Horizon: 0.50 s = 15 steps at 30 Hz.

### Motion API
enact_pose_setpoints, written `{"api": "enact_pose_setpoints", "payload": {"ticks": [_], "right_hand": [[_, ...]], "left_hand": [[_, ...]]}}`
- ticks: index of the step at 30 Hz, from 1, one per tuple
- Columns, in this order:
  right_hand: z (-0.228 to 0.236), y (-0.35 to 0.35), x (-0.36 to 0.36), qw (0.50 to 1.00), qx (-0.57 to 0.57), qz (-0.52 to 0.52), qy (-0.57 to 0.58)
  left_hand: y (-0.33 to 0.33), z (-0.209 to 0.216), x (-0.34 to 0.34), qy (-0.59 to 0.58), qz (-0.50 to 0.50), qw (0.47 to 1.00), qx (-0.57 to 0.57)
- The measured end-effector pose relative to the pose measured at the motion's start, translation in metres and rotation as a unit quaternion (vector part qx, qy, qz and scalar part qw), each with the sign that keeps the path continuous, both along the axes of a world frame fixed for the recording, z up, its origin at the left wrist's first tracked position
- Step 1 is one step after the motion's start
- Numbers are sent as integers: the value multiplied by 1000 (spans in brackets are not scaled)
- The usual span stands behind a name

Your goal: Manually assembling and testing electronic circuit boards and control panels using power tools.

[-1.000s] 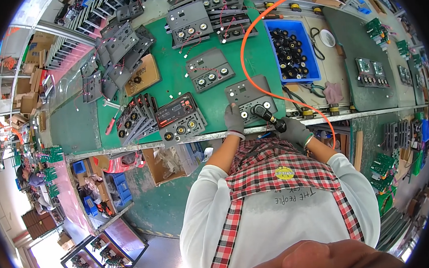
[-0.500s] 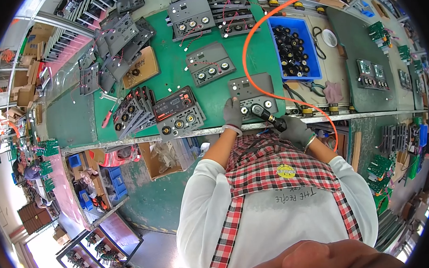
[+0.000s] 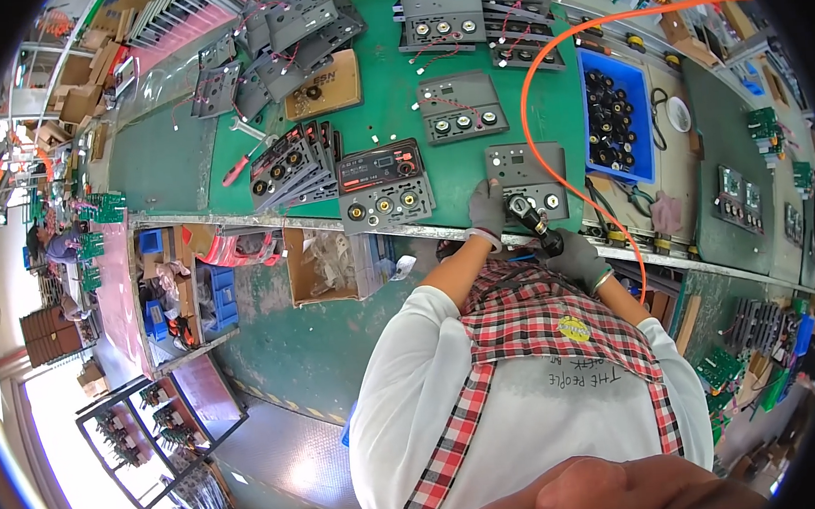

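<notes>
A grey control panel (image 3: pixel 540 160) with nuts along its lower row lies at the front edge of the green bench. My gloved left hand (image 3: pixel 486 209) closes on its left edge. In my gloved right hand (image 3: pixel 579 259) is a black power ratchet wrench (image 3: pixel 550 239), its round head resting over the panel's lower row and hiding part of it. One nut shows uncovered to the right of the head. Beyond lies another grey panel (image 3: pixel 459 97) with red wires. On the left is a panel with a black-and-red faceplate (image 3: pixel 379 166).
An orange hose (image 3: pixel 531 107) arcs over the bench and passes by my right forearm. A blue bin (image 3: pixel 643 114) holds several black knob-like parts. Pliers (image 3: pixel 641 205) lie near it. Stacked panels (image 3: pixel 295 163), a wrench (image 3: pixel 247 127) and a cardboard piece (image 3: pixel 336 83) lie left.
The whole view has shifted, so bench items appear further right and higher. Both hands keep their places at the same panel, with the ratchet wrench still over its lower row.
</notes>
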State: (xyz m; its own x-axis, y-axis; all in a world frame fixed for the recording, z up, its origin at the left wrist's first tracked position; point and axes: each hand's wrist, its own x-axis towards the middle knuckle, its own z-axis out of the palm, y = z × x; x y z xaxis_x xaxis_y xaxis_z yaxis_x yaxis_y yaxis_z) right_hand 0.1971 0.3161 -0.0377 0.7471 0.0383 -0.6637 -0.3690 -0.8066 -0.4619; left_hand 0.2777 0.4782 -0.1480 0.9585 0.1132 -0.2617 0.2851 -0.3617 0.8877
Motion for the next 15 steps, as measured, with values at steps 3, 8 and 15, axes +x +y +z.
{"api": "enact_pose_setpoints", "payload": {"ticks": [3, 8, 15], "right_hand": [[-9, 0, -3, 1000, 15, -3, -10], [-5, -2, 5, 1000, 0, 24, 7], [-28, -15, -3, 998, 52, 0, -47]], "left_hand": [[0, 10, 0, 0, 1, 1000, -4], [3, 4, 4, 6, -26, 1000, 3], [-4, 13, 6, -9, -35, 999, 23]]}}
